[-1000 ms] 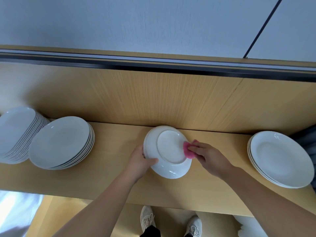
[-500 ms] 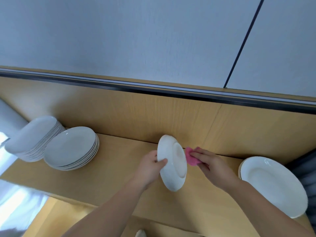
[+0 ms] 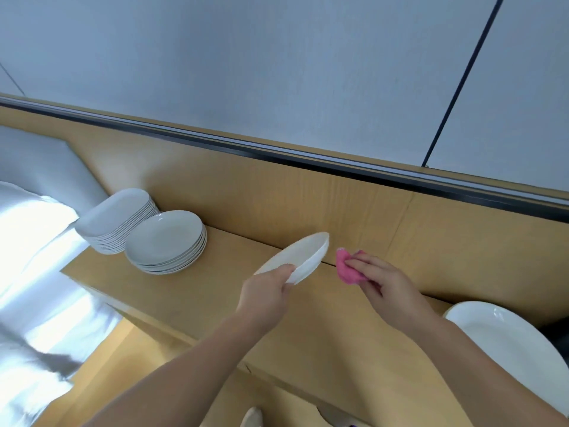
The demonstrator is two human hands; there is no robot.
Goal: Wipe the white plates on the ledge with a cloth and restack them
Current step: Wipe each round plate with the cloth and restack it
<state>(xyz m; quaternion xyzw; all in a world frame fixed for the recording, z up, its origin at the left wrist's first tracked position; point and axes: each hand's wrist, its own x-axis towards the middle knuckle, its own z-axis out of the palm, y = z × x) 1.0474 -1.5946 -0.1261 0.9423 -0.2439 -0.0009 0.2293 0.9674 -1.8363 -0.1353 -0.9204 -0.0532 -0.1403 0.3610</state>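
My left hand (image 3: 266,292) grips a white plate (image 3: 303,255) by its near rim and holds it tilted above the wooden ledge (image 3: 323,331). A small pink cloth (image 3: 346,268) is pinched in my right hand (image 3: 385,285), just right of the plate and apart from it. Two stacks of white plates stand at the left: a round stack (image 3: 167,241) and, behind it, a taller stack (image 3: 118,220). Another plate stack (image 3: 505,337) lies at the right edge, partly behind my right forearm.
A wooden back panel (image 3: 277,195) with a dark rail (image 3: 277,152) rises behind the ledge, under a pale wall. Bright white fabric (image 3: 27,272) lies lower left, below the ledge. A shoe tip (image 3: 251,417) shows at the bottom.
The cloth has come off the plate. My left hand has turned the plate flatter and swung it leftward. The view has tilted up and to the right.
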